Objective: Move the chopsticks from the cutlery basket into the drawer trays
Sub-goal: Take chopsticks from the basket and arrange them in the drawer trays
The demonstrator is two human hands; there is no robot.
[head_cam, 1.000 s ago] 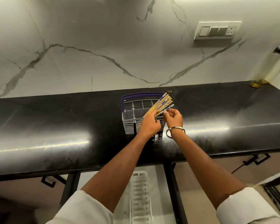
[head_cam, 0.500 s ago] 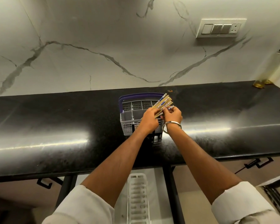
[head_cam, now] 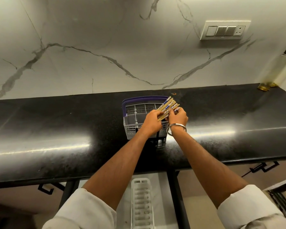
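A grey cutlery basket (head_cam: 130,128) with a purple handle stands on the black countertop (head_cam: 56,129), a little right of centre. Over its right side, my left hand (head_cam: 151,120) grips a bundle of several tan chopsticks (head_cam: 168,104) with blue-and-white patterned ends, tilted up to the right. My right hand (head_cam: 177,117), with a metal bangle on the wrist, pinches the same bundle from the right. Below the counter edge, a white slotted drawer tray (head_cam: 141,202) shows between my forearms.
A marble wall rises behind the counter, with a switch panel (head_cam: 224,30) at the upper right. An oil bottle (head_cam: 277,68) stands at the far right of the counter. Cabinet fronts with black handles (head_cam: 261,167) lie under the counter.
Both hands have drawn closer together around the chopstick bundle and sunk slightly toward the basket. My right hand has gone from touching the ends to pinching the bundle.
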